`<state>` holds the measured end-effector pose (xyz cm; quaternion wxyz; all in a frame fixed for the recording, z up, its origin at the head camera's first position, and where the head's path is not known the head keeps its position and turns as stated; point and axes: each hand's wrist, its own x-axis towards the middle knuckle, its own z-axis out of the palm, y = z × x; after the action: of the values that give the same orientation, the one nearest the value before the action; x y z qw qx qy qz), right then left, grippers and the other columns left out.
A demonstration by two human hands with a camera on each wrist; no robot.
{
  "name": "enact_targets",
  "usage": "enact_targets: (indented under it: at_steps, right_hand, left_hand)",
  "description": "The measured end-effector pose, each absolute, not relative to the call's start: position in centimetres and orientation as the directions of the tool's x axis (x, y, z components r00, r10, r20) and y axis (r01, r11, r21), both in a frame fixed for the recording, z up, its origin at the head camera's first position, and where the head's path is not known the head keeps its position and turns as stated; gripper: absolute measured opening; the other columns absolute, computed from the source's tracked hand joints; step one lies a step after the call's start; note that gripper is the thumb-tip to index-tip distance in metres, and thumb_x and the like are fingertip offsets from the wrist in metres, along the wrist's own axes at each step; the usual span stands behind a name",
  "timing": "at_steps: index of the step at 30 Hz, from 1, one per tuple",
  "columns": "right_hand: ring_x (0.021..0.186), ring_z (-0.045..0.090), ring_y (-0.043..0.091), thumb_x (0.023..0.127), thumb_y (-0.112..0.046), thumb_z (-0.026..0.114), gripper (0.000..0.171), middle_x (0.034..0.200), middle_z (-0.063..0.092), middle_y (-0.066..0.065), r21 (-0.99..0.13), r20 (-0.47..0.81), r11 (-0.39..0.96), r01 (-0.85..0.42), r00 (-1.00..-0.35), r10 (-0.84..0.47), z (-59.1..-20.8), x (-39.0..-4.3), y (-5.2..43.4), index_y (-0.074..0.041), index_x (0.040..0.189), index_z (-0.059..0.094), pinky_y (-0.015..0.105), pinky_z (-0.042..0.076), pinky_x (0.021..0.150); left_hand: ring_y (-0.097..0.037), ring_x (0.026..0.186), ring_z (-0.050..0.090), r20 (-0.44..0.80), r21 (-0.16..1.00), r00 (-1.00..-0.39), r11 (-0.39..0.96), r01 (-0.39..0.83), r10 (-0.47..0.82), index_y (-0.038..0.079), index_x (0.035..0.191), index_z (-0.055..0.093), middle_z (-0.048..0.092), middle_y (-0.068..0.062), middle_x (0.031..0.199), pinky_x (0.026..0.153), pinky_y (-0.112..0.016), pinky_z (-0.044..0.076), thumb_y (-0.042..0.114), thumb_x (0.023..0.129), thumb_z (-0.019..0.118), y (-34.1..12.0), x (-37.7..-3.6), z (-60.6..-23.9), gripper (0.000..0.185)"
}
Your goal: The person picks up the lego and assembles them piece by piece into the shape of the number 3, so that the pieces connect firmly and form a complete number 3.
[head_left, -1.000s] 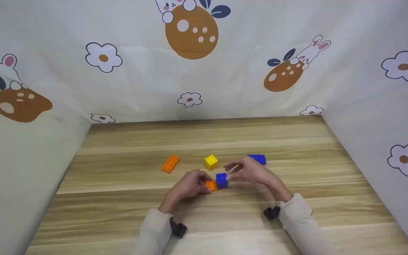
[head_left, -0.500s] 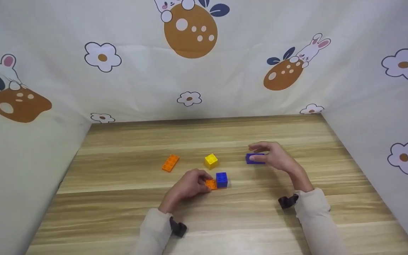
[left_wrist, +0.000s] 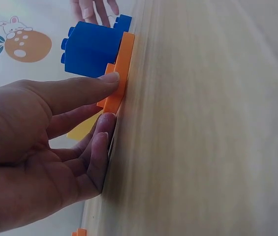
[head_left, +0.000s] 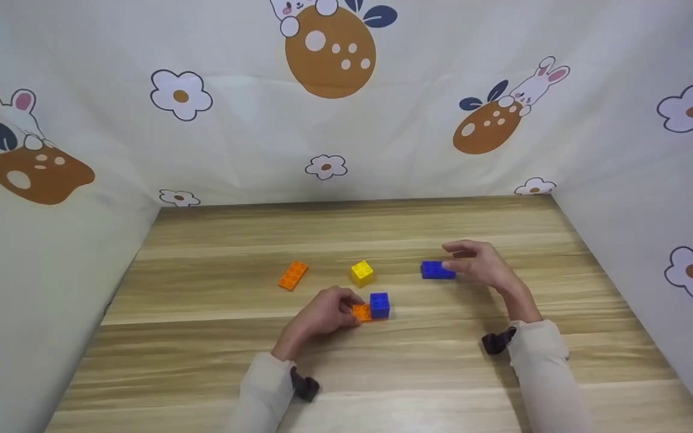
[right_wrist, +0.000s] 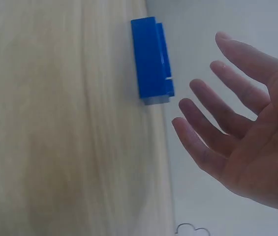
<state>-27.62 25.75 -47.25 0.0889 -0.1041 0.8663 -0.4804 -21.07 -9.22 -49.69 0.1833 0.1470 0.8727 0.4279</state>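
Two hands at toy bricks on a wooden tabletop [head_left: 214, 361].

The left hand [head_left: 321, 314] lies on the wood with its fingers [left_wrist: 87, 88] pinching the near end of a flat orange plate [head_left: 360, 312], thumb on top. A stubby blue brick [head_left: 379, 304] with four studs sits clipped on the plate's far end. The right hand [head_left: 482, 264] hovers with fingers [right_wrist: 237, 96] spread and loose, holding nothing, just beside a long blue brick [head_left: 438, 270] lying flat. A yellow brick [head_left: 362, 272] and another orange plate [head_left: 293, 275] lie apart, farther back.
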Motion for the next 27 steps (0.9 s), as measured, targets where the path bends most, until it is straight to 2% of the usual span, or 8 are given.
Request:
enact_targets:
  at_steps: [5,12,18,24,27]
  right_hand:
    - [0.132,0.055,0.041,0.092,-0.025,0.074,0.061,0.144,0.054,0.025,-0.835,-0.127,0.548,-0.037,-0.958,-0.258,-48.0,-27.8,26.2,0.001,0.142,0.052,0.033,0.051,0.099]
    - [0.126,0.058,0.035,0.090,-0.022,0.075,0.065,0.145,0.053,0.026,-0.848,-0.211,0.529,0.045,-0.943,-0.259,-48.6,-28.1,26.4,0.002,0.144,0.049,0.023,0.049,0.094]
    - [0.115,0.061,0.027,0.086,-0.015,0.078,0.067,0.144,0.053,0.025,-0.856,-0.246,0.511,0.083,-0.934,-0.261,-48.7,-28.2,26.4,0.000,0.145,0.049,0.023,0.045,0.091]
    - [0.121,0.056,0.029,0.084,-0.002,0.075,0.063,0.145,0.053,0.025,-0.870,-0.242,0.486,0.086,-0.932,-0.268,-48.8,-28.4,26.1,0.003,0.142,0.051,0.019,0.045,0.089]
    - [0.123,0.056,0.031,0.083,0.001,0.075,0.060,0.143,0.054,0.027,-0.852,-0.256,0.513,0.106,-0.939,-0.230,-48.7,-28.5,25.9,0.002,0.139,0.055,0.020,0.045,0.089]
  left_hand:
    - [-0.014,0.084,0.058,-0.199,0.800,-0.889,0.592,0.096,0.413,0.006,0.114,0.071,0.068,-0.005,0.099,0.076,-0.029,0.052,0.008,0.086,0.077,-9.2,-21.1,-49.7,0.029]
    - [-0.013,0.082,0.057,-0.200,0.806,-0.886,0.584,0.095,0.419,0.006,0.115,0.071,0.068,-0.005,0.097,0.074,-0.028,0.051,0.007,0.086,0.077,-9.2,-21.2,-49.8,0.029]
    - [-0.013,0.081,0.057,-0.198,0.809,-0.883,0.580,0.098,0.426,0.006,0.116,0.071,0.067,-0.005,0.096,0.075,-0.028,0.051,0.007,0.086,0.077,-9.3,-21.1,-49.8,0.030]
    - [-0.013,0.083,0.057,-0.174,0.805,-0.887,0.581,0.122,0.427,0.004,0.114,0.071,0.068,-0.006,0.097,0.076,-0.028,0.052,0.007,0.085,0.078,-9.3,-21.1,-49.8,0.030]
    - [-0.013,0.083,0.057,-0.181,0.804,-0.887,0.583,0.115,0.425,0.004,0.115,0.071,0.067,-0.006,0.097,0.076,-0.028,0.051,0.007,0.086,0.077,-9.2,-21.2,-49.8,0.030]
